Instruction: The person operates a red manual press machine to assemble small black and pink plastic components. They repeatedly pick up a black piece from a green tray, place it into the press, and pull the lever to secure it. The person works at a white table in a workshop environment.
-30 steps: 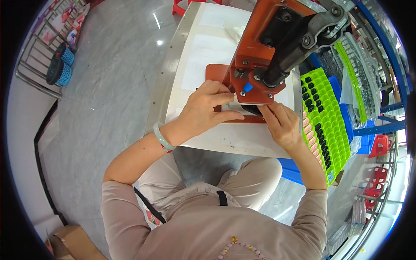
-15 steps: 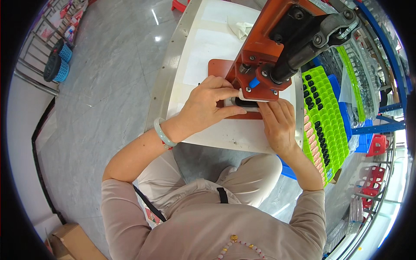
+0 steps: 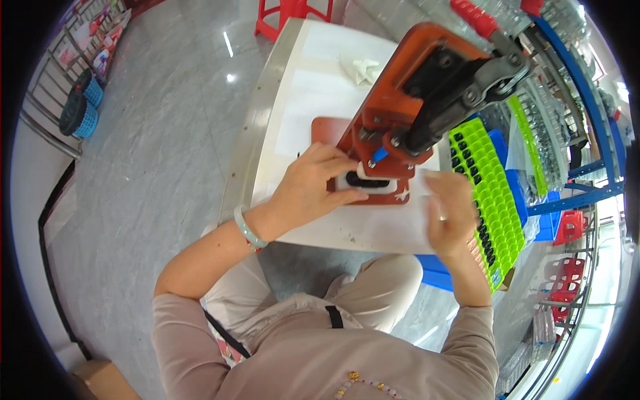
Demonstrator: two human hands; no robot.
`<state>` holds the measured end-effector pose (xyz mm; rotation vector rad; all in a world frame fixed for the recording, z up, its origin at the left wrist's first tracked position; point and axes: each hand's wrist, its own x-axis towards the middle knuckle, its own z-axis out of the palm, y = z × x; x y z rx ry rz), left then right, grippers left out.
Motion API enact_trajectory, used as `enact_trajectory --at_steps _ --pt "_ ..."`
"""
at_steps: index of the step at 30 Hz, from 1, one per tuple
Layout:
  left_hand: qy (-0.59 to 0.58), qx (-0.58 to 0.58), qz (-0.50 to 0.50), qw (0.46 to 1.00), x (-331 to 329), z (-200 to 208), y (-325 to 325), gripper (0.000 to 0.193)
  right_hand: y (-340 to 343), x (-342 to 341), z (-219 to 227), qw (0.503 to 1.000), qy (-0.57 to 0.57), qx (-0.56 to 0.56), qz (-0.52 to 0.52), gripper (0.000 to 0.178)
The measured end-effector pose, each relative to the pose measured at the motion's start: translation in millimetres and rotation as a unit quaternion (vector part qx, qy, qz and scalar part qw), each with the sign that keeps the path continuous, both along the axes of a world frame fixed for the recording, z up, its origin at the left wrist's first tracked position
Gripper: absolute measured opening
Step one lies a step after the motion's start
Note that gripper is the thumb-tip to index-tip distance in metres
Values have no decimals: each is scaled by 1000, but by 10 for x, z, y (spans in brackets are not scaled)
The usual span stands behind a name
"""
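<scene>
An orange lever press point(image 3: 390, 100) with a black arm stands on the white table. Under its head lies a small black oblong part point(image 3: 367, 182) in a white fixture point(image 3: 380, 192) on the orange base. My left hand point(image 3: 313, 180) grips the left end of the fixture, thumb on the near side and forefinger on the far side, close beneath the press head. My right hand point(image 3: 453, 210), smeared by motion, is in the air right of the base, apart from the fixture; whether its curled fingers hold anything is hidden.
A bright green tray point(image 3: 497, 200) with black and pink pieces in its pockets stands to the right. A red-gripped lever handle point(image 3: 475, 17) tops the press. Crumpled whitish cloth point(image 3: 363, 69) lies at the table's far side. A blue shelf frame point(image 3: 580, 193) rises farther right.
My right hand has left the fixture and moved right, toward the green tray. The left hand stays at the fixture. The head view has shifted, showing more of the press top and a red stool.
</scene>
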<state>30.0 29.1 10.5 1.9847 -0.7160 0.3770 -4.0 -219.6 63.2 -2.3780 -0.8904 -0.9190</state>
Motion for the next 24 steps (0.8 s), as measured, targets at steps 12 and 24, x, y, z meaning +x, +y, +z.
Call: enact_trajectory --at_steps 12,24 --pt "155 -33 14 987 7 102 -1 50 613 828 2122 847 338 362 191 38" --pt "210 -113 -11 971 -29 13 48 63 554 174 1597 923 77 25 376 58"
